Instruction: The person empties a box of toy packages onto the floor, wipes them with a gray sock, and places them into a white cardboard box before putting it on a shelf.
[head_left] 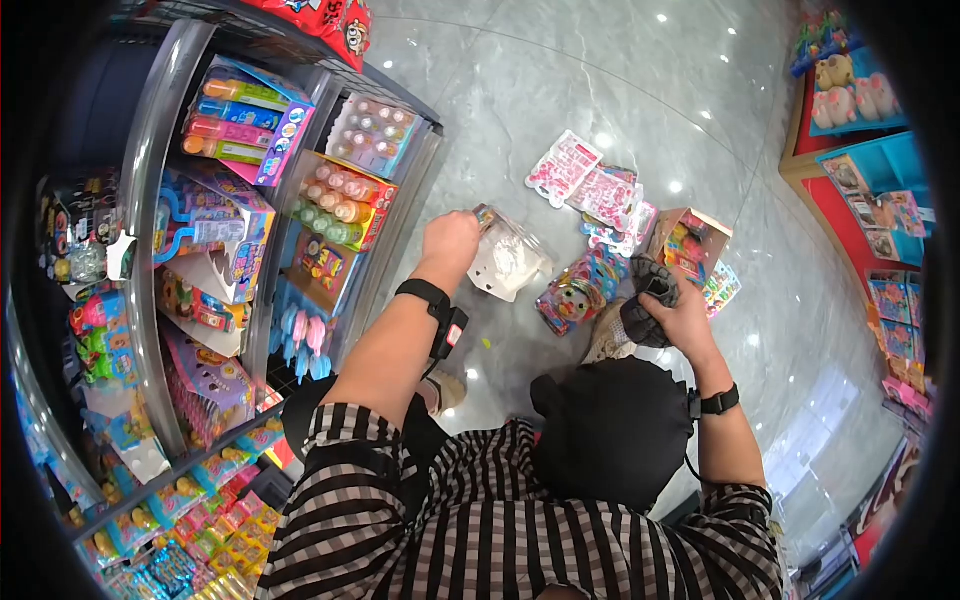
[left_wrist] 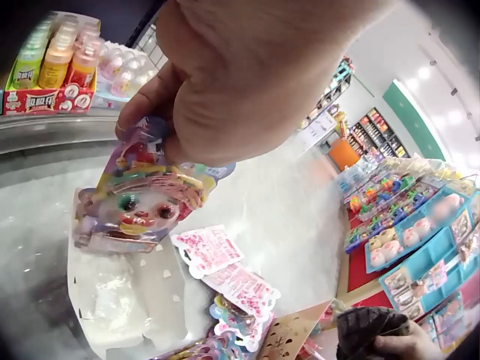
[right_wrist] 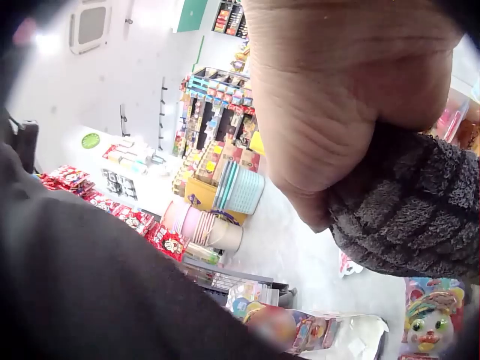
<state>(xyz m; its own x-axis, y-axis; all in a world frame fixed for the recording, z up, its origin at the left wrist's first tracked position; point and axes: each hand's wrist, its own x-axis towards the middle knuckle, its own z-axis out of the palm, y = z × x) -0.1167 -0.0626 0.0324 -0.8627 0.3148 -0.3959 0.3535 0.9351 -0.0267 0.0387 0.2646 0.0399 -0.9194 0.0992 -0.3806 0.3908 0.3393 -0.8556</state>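
Observation:
My left hand [head_left: 450, 240] pinches the top of a clear toy packet [head_left: 508, 262] and holds it up beside the shelf; in the left wrist view the packet [left_wrist: 139, 206] shows a colourful clown face on its card under the hand [left_wrist: 247, 75]. My right hand [head_left: 680, 310] grips a dark fuzzy cloth item [head_left: 645, 300] over the floor, and in the right wrist view the same hand [right_wrist: 337, 97] curls round the fuzzy fabric [right_wrist: 409, 202].
A shelf rack [head_left: 160, 200] at left holds boxes of bottle toys [head_left: 345, 200]. Pink sticker packets [head_left: 565, 168], a round toy pack [head_left: 575, 292] and an open cardboard box [head_left: 690, 240] lie on the marble floor. Red and blue display stands [head_left: 860, 170] fill the right.

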